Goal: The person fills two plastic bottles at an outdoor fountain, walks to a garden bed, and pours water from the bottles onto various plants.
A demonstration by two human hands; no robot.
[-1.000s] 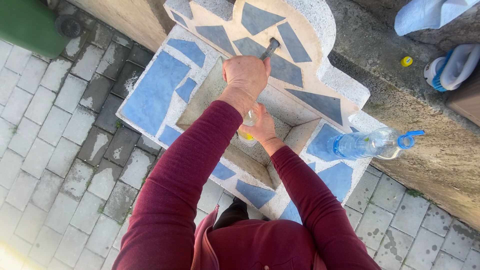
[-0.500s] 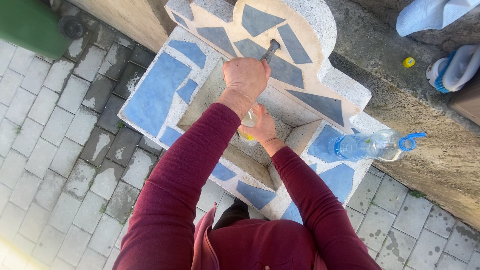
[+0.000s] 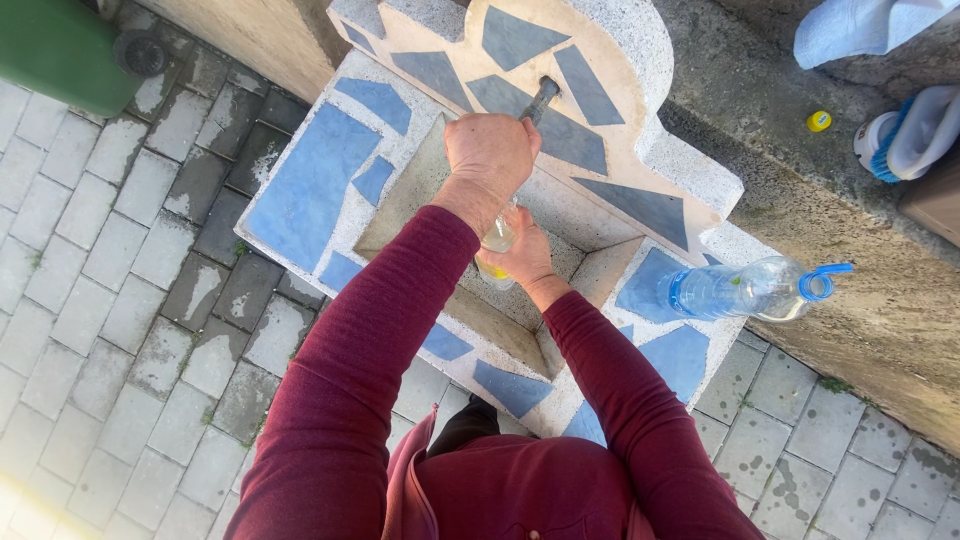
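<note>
Outdoor paved yard, stone fountain [image 3: 330, 190] with blue mosaic. Left hand [image 3: 490, 155] grip clamped on the tap [image 3: 540, 98]; right hand [image 3: 522, 255] grip clamped on a small bottle [image 3: 497, 242] in the basin.

Both arms (in dark red sleeves) reach toward twelve o'clock. The left hand [image 3: 489, 155] is closed, knuckles up; at its five o'clock, the right hand [image 3: 520, 255] is curled in a grip.

Blue-and-grey mosaic all over the stone fountain [image 3: 600, 150]

I see maroon sleeves [image 3: 370, 350], a clear bottle with a yellow label [image 3: 497, 245] in the basin, and a clear bottle with a blue label and blue cap ring [image 3: 745, 290] at three o'clock; a yellow cap [image 3: 819, 121] at one, a green bin [image 3: 60, 50] at ten, grey pavers [image 3: 110, 300] at eight.
</note>
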